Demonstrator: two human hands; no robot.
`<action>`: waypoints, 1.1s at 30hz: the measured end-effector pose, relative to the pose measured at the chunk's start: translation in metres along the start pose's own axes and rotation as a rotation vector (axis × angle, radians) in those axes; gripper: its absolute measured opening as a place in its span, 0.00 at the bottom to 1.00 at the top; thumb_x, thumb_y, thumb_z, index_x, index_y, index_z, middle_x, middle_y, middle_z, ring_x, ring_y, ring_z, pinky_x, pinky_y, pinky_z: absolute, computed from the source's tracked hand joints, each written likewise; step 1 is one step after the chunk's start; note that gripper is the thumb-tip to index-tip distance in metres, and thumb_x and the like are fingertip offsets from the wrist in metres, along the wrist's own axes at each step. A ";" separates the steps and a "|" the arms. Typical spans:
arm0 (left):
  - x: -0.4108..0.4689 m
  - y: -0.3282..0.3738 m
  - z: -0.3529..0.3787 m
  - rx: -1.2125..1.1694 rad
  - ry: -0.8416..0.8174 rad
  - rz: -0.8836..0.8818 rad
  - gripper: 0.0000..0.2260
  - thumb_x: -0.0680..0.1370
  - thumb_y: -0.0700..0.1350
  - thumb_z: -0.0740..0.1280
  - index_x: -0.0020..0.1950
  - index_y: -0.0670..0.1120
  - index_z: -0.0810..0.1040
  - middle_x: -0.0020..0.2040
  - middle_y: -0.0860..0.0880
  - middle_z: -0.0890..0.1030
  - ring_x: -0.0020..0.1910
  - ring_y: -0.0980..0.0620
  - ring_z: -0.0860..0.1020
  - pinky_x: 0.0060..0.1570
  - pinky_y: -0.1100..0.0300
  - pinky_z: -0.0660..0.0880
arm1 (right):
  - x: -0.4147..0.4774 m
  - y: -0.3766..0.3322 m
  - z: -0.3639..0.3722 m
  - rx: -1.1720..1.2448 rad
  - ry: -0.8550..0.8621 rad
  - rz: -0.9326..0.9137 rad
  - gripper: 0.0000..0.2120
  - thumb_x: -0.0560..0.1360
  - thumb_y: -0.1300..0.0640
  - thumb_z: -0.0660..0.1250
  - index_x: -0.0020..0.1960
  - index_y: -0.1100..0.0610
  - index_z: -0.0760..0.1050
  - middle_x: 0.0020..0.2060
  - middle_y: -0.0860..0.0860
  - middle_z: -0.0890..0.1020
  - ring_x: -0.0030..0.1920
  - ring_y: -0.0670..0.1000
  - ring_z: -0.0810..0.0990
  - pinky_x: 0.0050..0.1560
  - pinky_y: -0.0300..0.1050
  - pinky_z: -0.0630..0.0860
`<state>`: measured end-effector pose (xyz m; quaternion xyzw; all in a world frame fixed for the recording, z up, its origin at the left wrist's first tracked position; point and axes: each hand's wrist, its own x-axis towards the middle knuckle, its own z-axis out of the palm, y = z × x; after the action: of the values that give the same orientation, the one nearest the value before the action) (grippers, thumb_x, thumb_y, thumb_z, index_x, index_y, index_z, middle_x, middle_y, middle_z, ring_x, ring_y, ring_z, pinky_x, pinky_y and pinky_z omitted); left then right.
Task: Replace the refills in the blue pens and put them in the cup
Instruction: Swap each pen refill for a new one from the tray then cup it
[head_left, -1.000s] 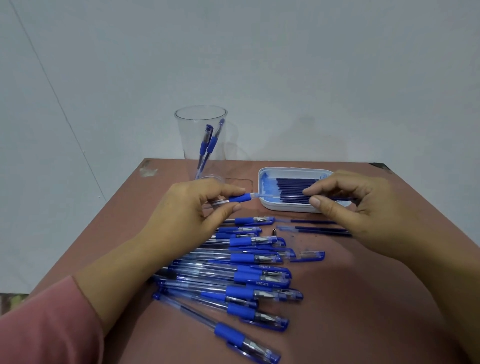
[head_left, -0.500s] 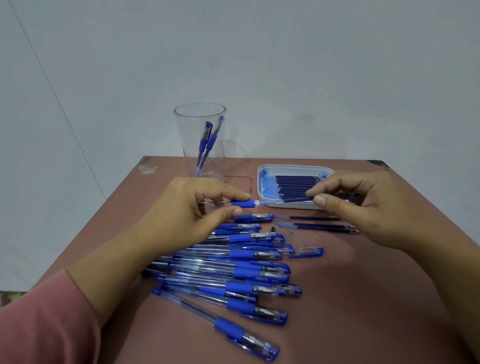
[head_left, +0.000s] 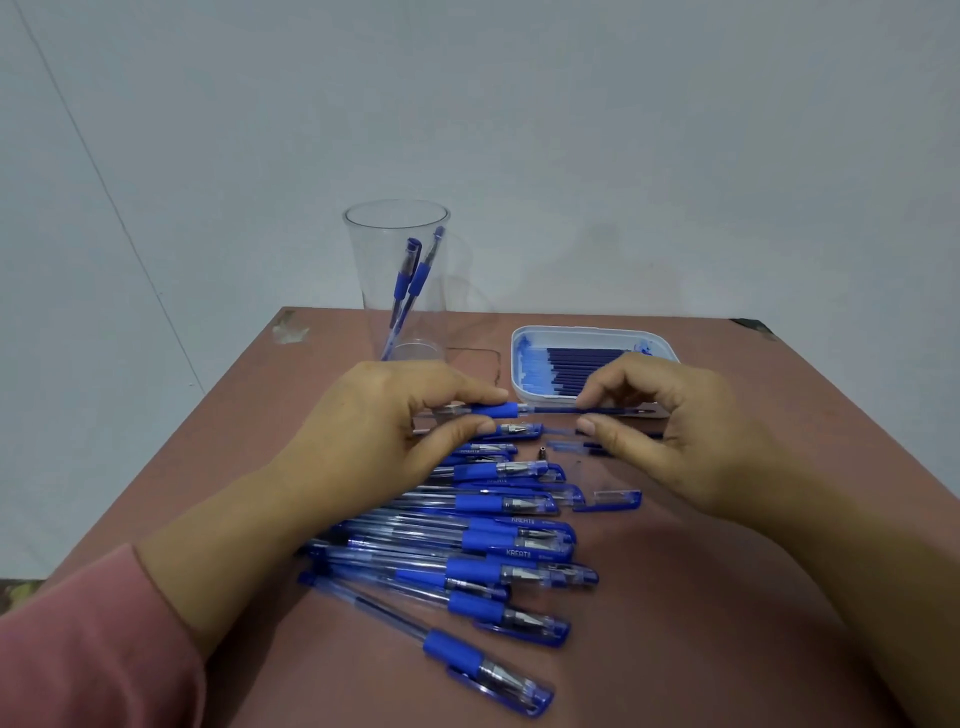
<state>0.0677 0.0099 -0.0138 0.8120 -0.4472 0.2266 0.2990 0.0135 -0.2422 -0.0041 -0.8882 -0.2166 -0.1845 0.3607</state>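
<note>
Refill (head_left: 558, 410) between left hand (head_left: 374, 436) and right hand (head_left: 685, 441)

reddish-brown counter (head_left: 649, 649), chipped patch (head_left: 291, 330) at far-left corner; plain pale wall (head_left: 571, 130) behind, thin diagonal line (head_left: 104, 171) on it; pink sleeve (head_left: 88, 649) bottom left

Table (head_left: 675, 597) reddish-brown, with a pale scuff (head_left: 291, 330) at its 11 o'clock corner. Wall (head_left: 623, 156) pale grey-white. Cup (head_left: 363, 270) at 11 o'clock is clear; the two pens in cup (head_left: 410, 275) have blue grips. Tray (head_left: 519, 384) at 1 o'clock is white with blue ink smears inside. Refills (head_left: 576, 364) in it are dark navy with lighter blue ends.

Held pen (head_left: 501, 410) in left hand (head_left: 379, 431): blue grip, clear barrel. Held refill (head_left: 571, 410) in right hand (head_left: 691, 436): dark blue.

Pen pile (head_left: 483, 540) at 6 o'clock: clear barrels, blue grips, translucent blue caps, silver tips, white lettering on some. Loose cap (head_left: 615, 500) at the pile's 3 o'clock is translucent blue. Sleeve (head_left: 88, 649) at 7 o'clock is pink.
</note>
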 end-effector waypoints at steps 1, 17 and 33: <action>0.000 0.001 0.001 0.000 -0.008 0.005 0.12 0.76 0.55 0.70 0.58 0.54 0.82 0.48 0.71 0.75 0.47 0.71 0.77 0.48 0.72 0.74 | 0.000 -0.001 0.003 -0.003 -0.012 -0.019 0.13 0.73 0.63 0.72 0.46 0.45 0.77 0.40 0.42 0.80 0.45 0.44 0.80 0.45 0.33 0.76; -0.001 -0.001 0.004 0.009 -0.010 0.010 0.12 0.76 0.54 0.69 0.59 0.55 0.81 0.48 0.74 0.73 0.47 0.72 0.76 0.49 0.73 0.74 | 0.001 0.001 0.013 0.035 0.002 -0.056 0.09 0.73 0.57 0.69 0.53 0.49 0.78 0.41 0.45 0.80 0.44 0.43 0.79 0.46 0.29 0.73; -0.001 -0.003 0.001 0.037 0.009 -0.023 0.15 0.77 0.58 0.64 0.59 0.54 0.82 0.47 0.66 0.77 0.46 0.65 0.79 0.45 0.68 0.77 | 0.016 0.025 0.016 -0.303 -0.267 -0.055 0.13 0.75 0.53 0.69 0.56 0.38 0.78 0.48 0.39 0.72 0.52 0.43 0.67 0.53 0.30 0.61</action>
<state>0.0698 0.0109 -0.0159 0.8214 -0.4320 0.2351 0.2887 0.0423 -0.2427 -0.0215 -0.9427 -0.2566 -0.1055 0.1856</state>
